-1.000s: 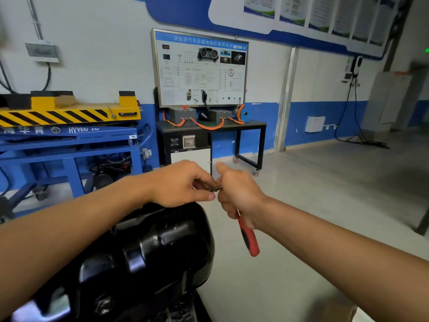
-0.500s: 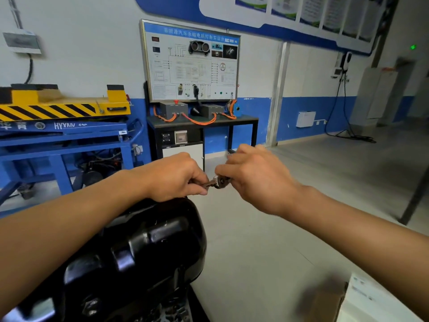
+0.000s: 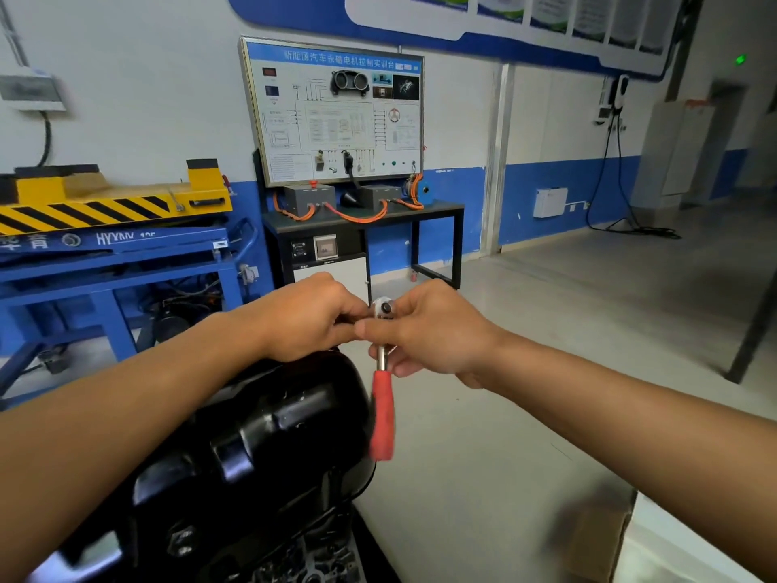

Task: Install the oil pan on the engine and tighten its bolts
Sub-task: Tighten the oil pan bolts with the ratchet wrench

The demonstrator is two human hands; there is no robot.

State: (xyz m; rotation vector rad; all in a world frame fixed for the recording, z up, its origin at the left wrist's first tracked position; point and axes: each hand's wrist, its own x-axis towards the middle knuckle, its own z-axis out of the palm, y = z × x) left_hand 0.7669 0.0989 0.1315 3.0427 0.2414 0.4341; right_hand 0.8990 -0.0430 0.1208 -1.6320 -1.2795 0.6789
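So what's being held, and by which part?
A red-handled ratchet: the right hand grips its metal neck below the head; the left hand pinches at the head, exactly what is hidden.

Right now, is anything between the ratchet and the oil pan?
Nothing visible is. The right hand grips the ratchet at its neck and the left hand pinches at its head, just above the pan. The red handle hangs by the pan's right edge. No bolts are in view.
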